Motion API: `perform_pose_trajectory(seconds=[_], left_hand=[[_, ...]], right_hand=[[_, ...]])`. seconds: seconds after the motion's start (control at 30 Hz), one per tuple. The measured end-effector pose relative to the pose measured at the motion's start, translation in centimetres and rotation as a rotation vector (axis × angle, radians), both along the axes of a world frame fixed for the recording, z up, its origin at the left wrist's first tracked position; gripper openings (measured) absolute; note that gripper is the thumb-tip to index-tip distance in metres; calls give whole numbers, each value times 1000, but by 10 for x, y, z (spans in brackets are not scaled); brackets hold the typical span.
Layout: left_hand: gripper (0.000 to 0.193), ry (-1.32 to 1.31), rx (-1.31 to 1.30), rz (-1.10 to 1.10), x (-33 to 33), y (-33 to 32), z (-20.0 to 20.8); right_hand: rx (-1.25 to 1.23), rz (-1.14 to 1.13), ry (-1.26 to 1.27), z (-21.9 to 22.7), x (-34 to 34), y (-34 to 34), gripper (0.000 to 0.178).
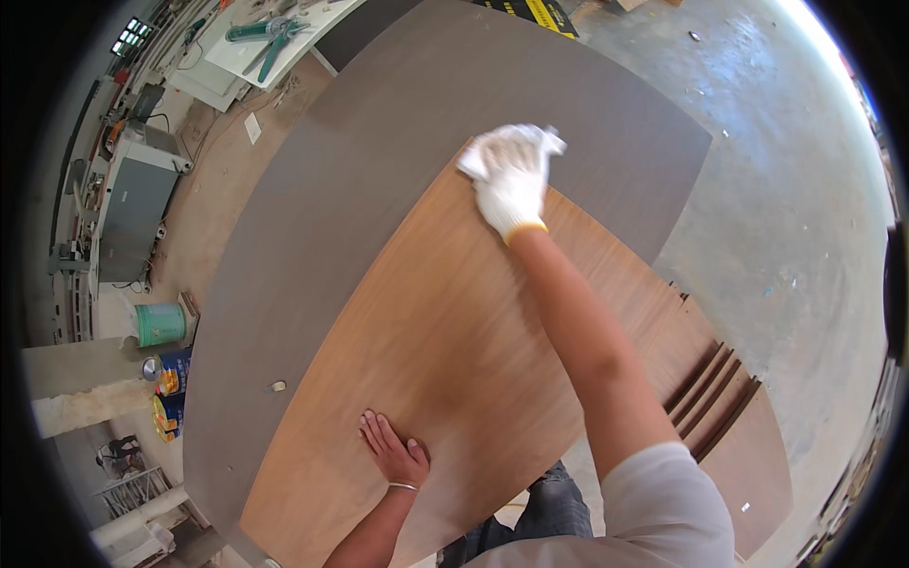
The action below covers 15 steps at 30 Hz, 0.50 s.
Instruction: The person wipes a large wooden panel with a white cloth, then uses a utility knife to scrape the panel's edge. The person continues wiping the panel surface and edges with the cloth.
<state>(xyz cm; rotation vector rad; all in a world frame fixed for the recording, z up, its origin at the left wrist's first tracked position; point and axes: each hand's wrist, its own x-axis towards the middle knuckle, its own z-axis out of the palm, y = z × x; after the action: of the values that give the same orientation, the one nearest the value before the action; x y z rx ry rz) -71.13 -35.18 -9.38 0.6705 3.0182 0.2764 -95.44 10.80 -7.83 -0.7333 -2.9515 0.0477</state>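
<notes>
Wood panel [445, 350]: left hand [398, 456] flat on it, right hand [512, 185] holding cloth [548, 141].

This is a workshop, by the look of it one for woodwork. A large curved wood panel [426, 360] lies over a broad grey-brown board [312, 208], and more curved boards [748, 454] are stacked at the right. On a white table [327, 17] at the upper left sits a green caulking gun [254, 31]. Below are a grey metal cabinet [137, 222], a green bucket [160, 324] and cans [173, 372]. The bare grey floor [786, 199] is dotted with small debris.
</notes>
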Motion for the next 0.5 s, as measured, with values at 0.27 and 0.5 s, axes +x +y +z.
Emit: perform_pose_trajectory(seconds=[0.27, 0.5], left_hand=[[75, -28, -16, 66, 3, -14, 5], [75, -49, 22, 26, 4, 1, 5]], right_hand=[[-83, 180, 280, -43, 49, 10, 49], [-145, 191, 249, -21, -55, 8, 44]])
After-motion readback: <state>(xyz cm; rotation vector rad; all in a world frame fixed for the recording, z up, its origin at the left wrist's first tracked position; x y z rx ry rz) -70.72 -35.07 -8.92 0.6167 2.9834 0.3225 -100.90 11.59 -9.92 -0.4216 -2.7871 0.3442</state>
